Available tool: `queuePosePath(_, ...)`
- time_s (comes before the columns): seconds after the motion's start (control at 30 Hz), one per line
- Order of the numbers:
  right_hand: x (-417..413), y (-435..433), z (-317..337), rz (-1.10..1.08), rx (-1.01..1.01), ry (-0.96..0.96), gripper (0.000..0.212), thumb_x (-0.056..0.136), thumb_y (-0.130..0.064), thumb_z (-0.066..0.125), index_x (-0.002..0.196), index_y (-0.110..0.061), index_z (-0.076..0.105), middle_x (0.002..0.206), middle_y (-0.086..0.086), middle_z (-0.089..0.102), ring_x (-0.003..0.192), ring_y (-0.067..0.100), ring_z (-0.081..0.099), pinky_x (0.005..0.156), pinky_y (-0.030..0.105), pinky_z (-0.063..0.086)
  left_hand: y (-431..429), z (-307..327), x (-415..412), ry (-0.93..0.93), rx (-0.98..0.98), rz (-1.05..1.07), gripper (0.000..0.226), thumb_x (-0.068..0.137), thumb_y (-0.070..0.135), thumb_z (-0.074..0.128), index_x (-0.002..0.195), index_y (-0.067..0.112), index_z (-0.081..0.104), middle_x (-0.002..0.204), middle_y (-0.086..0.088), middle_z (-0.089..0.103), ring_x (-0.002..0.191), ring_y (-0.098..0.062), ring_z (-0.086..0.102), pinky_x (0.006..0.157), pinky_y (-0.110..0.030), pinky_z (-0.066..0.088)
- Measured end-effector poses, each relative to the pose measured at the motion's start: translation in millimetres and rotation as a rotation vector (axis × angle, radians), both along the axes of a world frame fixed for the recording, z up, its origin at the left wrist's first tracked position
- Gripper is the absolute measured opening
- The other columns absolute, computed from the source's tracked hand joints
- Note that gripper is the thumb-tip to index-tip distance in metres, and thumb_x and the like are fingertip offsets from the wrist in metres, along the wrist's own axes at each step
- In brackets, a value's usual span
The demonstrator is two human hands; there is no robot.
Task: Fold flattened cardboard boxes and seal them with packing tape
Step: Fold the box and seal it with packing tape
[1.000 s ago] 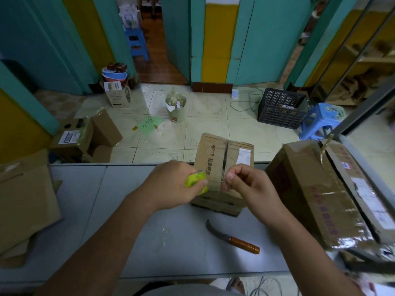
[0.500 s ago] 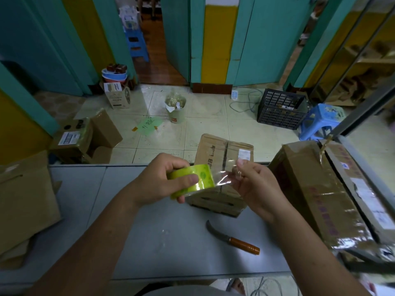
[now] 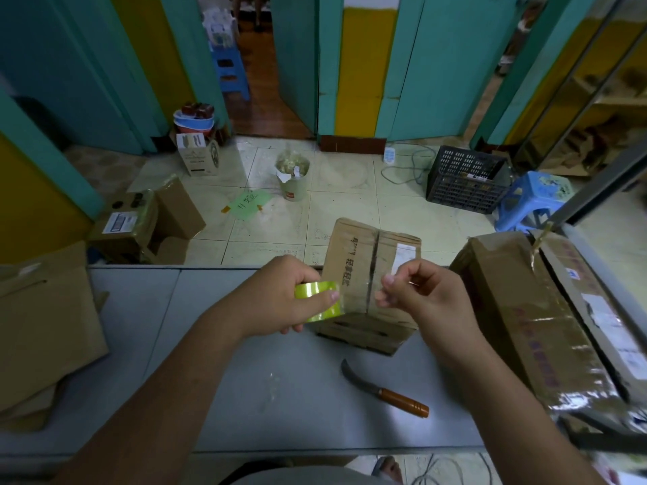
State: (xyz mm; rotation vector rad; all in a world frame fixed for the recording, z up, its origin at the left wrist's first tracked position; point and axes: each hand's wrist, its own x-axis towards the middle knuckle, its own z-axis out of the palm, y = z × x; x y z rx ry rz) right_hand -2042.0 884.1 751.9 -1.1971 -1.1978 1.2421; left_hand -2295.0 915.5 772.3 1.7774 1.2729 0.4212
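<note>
Both forearms reach forward (nearly level): left hand (image 3: pixel 280 297) grips the tape roll (image 3: pixel 320 301), right hand (image 3: pixel 425 299) pinches the tape strip (image 3: pixel 364 300).

Teal and yellow walls (image 3: pixel 455 64), pale tiled floor (image 3: pixel 346 208), blue stool (image 3: pixel 532 201), black crate (image 3: pixel 465 180)

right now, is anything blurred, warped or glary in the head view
Head view: dim but sharp at centre; the wide lens leans the teal doors outward; tape on the large box glints; the bottom right corner smeared; the clear strip off the tape roll barely shows.
</note>
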Motion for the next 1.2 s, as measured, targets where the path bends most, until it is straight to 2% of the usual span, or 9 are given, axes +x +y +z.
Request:
queuePosePath(0.13, 5.7, -10.0, 13.6, -0.019, 0.075, -0.059, 0.024, 0.089, -0.01, 0.073, 0.091, 0.011, 0.063, 0.08, 0.02, 0.075, 0.077, 0.032, 0.076, 0.074, 0.031, 0.062, 4.2, 0.0, -2.1, 0.216, 0.004, 0.019, 0.051, 0.095, 0.058, 0.069, 0.073, 0.012, 0.068, 0.054, -0.001, 0.069, 0.048, -0.016, 0.07, 0.053, -0.033, 0.058)
queuePosePath(0.27, 6.7, -13.2, 12.1, -0.083, 0.064, -0.036, 0.02, 0.091, -0.011, 0.073, 0.09, 0.007, 0.064, 0.08, 0.02, 0.075, 0.077, 0.033, 0.075, 0.074, 0.03, 0.061, 3.7, 2.9, -3.3, 0.197, 0.004, 0.008, 0.059, 0.094, 0.062, 0.069, 0.073, 0.007, 0.067, 0.055, -0.005, 0.07, 0.05, -0.016, 0.071, 0.059, -0.036, 0.062)
queuePosePath(0.4, 17.4, -10.4, -1.1, -0.12, -0.018, -0.004, 0.022, 0.092, -0.019, 0.071, 0.092, 0.003, 0.065, 0.086, 0.022, 0.073, 0.082, 0.036, 0.074, 0.078, 0.034, 0.062, 7.4, -2.3, -20.4, -0.094, -0.006, -0.061, 0.066, 0.094, 0.061, 0.069, 0.062, 0.005, 0.059, 0.052, -0.015, 0.058, 0.048, -0.021, 0.062, 0.052, -0.037, 0.049)
queuePosePath(0.5, 20.3, -8.2, -17.7, -0.119, -0.132, 0.084, 0.028, 0.089, -0.023, 0.073, 0.094, 0.003, 0.064, 0.092, 0.023, 0.071, 0.085, 0.032, 0.073, 0.086, 0.04, 0.062, 7.5, -7.2, -30.1, -0.373, -0.051, -0.038, 0.053, 0.09, 0.057, 0.074, 0.063, 0.013, 0.064, 0.056, -0.01, 0.062, 0.049, -0.022, 0.067, 0.048, -0.027, 0.051)
queuePosePath(0.57, 18.3, -6.0, -28.4, -0.113, -0.21, 0.195, 0.025, 0.089, -0.021, 0.073, 0.096, 0.002, 0.064, 0.092, 0.021, 0.07, 0.086, 0.029, 0.071, 0.09, 0.039, 0.061, 5.9, -7.2, -27.9, -0.465, -0.063, -0.018, 0.049, 0.081, 0.061, 0.081, 0.065, 0.016, 0.068, 0.057, -0.009, 0.065, 0.047, -0.02, 0.068, 0.044, -0.023, 0.051)
queuePosePath(0.63, 17.5, -4.5, -34.4, -0.124, -0.24, 0.262, 0.02, 0.091, -0.018, 0.072, 0.095, 0.0, 0.065, 0.089, 0.018, 0.07, 0.085, 0.026, 0.069, 0.089, 0.035, 0.061, 4.4, -8.5, -23.1, -0.477, -0.039, -0.003, 0.036, 0.08, 0.047, 0.084, 0.061, 0.022, 0.068, 0.053, -0.005, 0.061, 0.044, -0.019, 0.065, 0.041, -0.022, 0.048)
queuePosePath(0.8, 22.8, -10.9, -21.1, -0.116, -0.141, 0.034, 0.022, 0.091, -0.023, 0.072, 0.09, -0.002, 0.065, 0.087, 0.018, 0.074, 0.083, 0.031, 0.073, 0.082, 0.035, 0.061, 5.7, -15.0, -17.8, -0.191, -0.019, 0.01, 0.038, 0.093, 0.031, 0.082, 0.061, 0.017, 0.067, 0.054, -0.002, 0.061, 0.047, -0.017, 0.064, 0.044, -0.029, 0.049)
queuePosePath(0.97, 27.1, -19.4, -3.1, -0.131, -0.034, -0.07, 0.026, 0.091, -0.021, 0.071, 0.089, 0.004, 0.064, 0.082, 0.021, 0.074, 0.08, 0.033, 0.074, 0.077, 0.032, 0.062, 9.2, -20.9, -20.1, 0.285, 0.049, -0.03, 0.054, 0.093, 0.056, 0.072, 0.06, 0.014, 0.063, 0.05, 0.001, 0.065, 0.044, -0.01, 0.063, 0.053, -0.03, 0.051)
queuePosePath(1.2, 26.2, -31.4, -9.9, -0.159, -0.029, -0.095, 0.028, 0.092, -0.02, 0.07, 0.091, 0.007, 0.064, 0.083, 0.017, 0.076, 0.082, 0.029, 0.075, 0.073, 0.029, 0.062, 33.3, -25.1, -25.7, 0.467, 0.12, 0.039, 0.071, 0.071, 0.086, 0.072, 0.052, 0.021, 0.049, 0.042, 0.004, 0.042, 0.041, -0.012, 0.045, 0.053, -0.029, 0.034)
